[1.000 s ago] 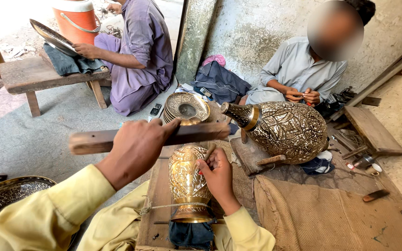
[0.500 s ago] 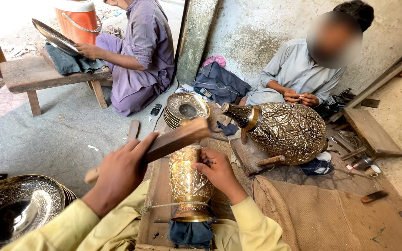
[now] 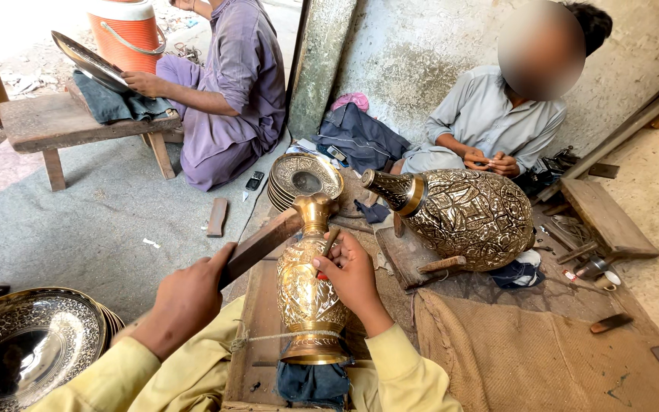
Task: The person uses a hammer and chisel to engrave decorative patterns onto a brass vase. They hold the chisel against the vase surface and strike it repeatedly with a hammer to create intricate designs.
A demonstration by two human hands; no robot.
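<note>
A golden engraved brass vase [image 3: 304,290] lies tied with string on a wooden board [image 3: 257,336], its neck pointing away from me. My left hand [image 3: 184,301] grips a flat wooden mallet [image 3: 262,243], whose far end is down beside the vase's neck. My right hand [image 3: 352,275] rests on the vase's side and pinches a thin chisel [image 3: 329,244] against the metal. Yellow sleeves cover both my arms.
A large engraved brass vessel [image 3: 467,217] lies to the right. Stacked brass plates [image 3: 305,177] sit beyond the vase, with more plates [image 3: 32,351] at lower left. Two people sit working: one at a wooden bench [image 3: 55,122], one by the wall. Burlap [image 3: 528,358] covers the ground at right.
My left hand has swung the wooden mallet from a raised, level position down toward the vase's neck. My right hand stays on the vase with the chisel.
</note>
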